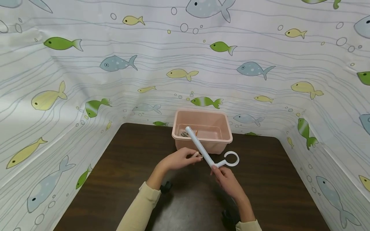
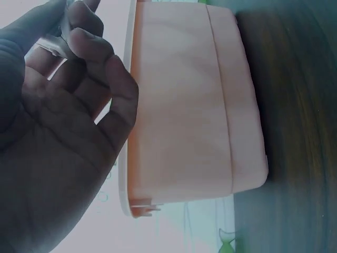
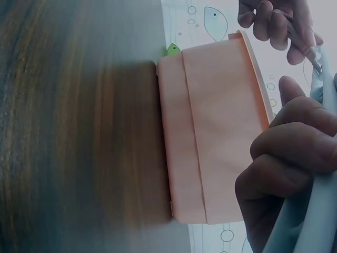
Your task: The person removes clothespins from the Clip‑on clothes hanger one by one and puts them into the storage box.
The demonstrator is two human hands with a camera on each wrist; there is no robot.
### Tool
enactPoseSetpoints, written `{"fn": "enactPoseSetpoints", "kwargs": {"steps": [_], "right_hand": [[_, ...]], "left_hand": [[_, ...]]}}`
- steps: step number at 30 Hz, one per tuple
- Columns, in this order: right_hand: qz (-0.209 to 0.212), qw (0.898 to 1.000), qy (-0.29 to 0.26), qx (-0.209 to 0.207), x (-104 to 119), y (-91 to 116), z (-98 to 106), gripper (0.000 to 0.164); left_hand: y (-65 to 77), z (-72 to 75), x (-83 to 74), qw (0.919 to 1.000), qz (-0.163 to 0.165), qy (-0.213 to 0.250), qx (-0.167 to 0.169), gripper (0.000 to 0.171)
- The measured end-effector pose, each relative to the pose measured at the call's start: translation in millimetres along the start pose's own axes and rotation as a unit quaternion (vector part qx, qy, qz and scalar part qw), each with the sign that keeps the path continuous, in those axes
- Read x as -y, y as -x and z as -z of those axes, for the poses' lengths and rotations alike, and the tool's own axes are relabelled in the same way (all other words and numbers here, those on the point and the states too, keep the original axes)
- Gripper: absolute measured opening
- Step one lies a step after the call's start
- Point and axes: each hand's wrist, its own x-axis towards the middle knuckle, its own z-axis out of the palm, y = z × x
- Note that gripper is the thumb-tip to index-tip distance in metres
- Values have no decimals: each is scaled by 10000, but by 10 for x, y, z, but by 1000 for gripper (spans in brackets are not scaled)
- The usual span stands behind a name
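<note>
My right hand (image 1: pixel 229 183) grips the lower end of a white plastic hanger (image 1: pixel 199 147), close to where its round, open hook (image 1: pixel 235 154) branches off. The hanger's long straight bar slants up and left, its far end over the front rim of a pink plastic bin (image 1: pixel 214 146). Just left of the bar, my left hand (image 1: pixel 180 158) pinches a small pale clip-like piece (image 1: pixel 196 155). A shiny metal tip (image 3: pixel 318 67) on that piece points at the bar in the right wrist view; whether they touch I cannot tell. Curled fingers partly hide the piece in the left wrist view.
The bin stands at the back of a dark wooden table (image 1: pixel 130 166). Inside it lie a greyish item (image 1: pixel 185 133) and something orange (image 1: pixel 197 132), both partly hidden. A white fish-patterned sheet (image 1: pixel 156 48) encloses the table at the back and both sides.
</note>
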Motion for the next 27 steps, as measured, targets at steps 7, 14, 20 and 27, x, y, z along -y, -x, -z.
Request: {"fn": "enactPoseSetpoints", "kwargs": {"steps": [7,14,20,27], "right_hand": [[-46,9999,97,44,-14,5,-22,54],[-49,9999,101,115,-18,-5,-32,55],[-161,9998,10,127,-59,-9,-37,55],[-242,9996,15,149,-115,-22,-55,58]], "left_hand": [[52,-42,5,9997,179,-104,-150,23],[86,-72,20,9990,262,-143,-324,21],[108,-97,14,9989,303,-178,-321,27],[123,-143,14,9942,265,-784,-682,26]]}}
